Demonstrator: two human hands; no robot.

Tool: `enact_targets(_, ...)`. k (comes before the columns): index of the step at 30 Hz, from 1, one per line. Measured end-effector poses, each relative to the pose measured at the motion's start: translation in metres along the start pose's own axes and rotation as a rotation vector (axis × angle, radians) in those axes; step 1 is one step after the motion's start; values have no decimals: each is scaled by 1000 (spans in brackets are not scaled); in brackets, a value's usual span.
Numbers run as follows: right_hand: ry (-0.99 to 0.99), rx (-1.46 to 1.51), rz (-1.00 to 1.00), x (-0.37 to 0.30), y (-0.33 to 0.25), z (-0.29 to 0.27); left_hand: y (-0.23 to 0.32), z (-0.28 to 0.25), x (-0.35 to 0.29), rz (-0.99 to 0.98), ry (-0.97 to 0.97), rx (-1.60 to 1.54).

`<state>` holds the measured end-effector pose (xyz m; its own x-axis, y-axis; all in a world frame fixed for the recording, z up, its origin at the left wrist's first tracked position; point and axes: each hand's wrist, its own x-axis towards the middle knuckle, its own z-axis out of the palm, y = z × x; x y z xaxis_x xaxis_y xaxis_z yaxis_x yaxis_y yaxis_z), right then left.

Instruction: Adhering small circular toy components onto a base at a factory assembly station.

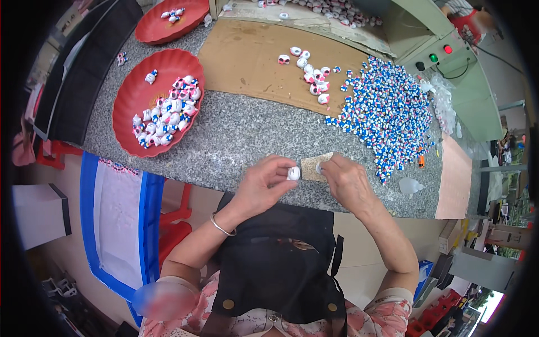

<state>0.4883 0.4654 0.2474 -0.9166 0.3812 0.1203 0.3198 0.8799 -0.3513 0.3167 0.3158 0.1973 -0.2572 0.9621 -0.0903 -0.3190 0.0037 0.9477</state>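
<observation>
Between the thumb and fingers of my left hand is a small white figurine head, rounded and with faint dark marks. My right hand is pinched at the edge of a speckled beige pad lying on the counter. A small whitish piece shows at its fingertips, too covered to name. The two hands are close together near the counter's front edge, with the pad between them. To the right of my right hand lies a translucent squeeze bottle.
A big heap of tiny blue-and-white figurine bodies spreads at the right. Loose white heads sit on a brown cardboard sheet. A red dish at left holds assembled figurines; another red dish stands behind. A green machine borders the far right.
</observation>
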Motion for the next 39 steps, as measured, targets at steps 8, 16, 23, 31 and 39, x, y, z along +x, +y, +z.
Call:
enact_targets(8,134,135,98,-10,3,9,-9,21,14,256,26,318)
enact_targets(16,148,1171,661,-26,-8,4,-11,28,17,398,26,443)
enact_targets(23,147,930,381,-27,-20,-12,1,15,23,70,-302,52)
enact_targets(31,196,638,192,-28,-31,-9,15,18,15,-106,-335,71)
enact_targets(39,51,780,259,-9,-16,-9,36,-20,19,-100,-194,119)
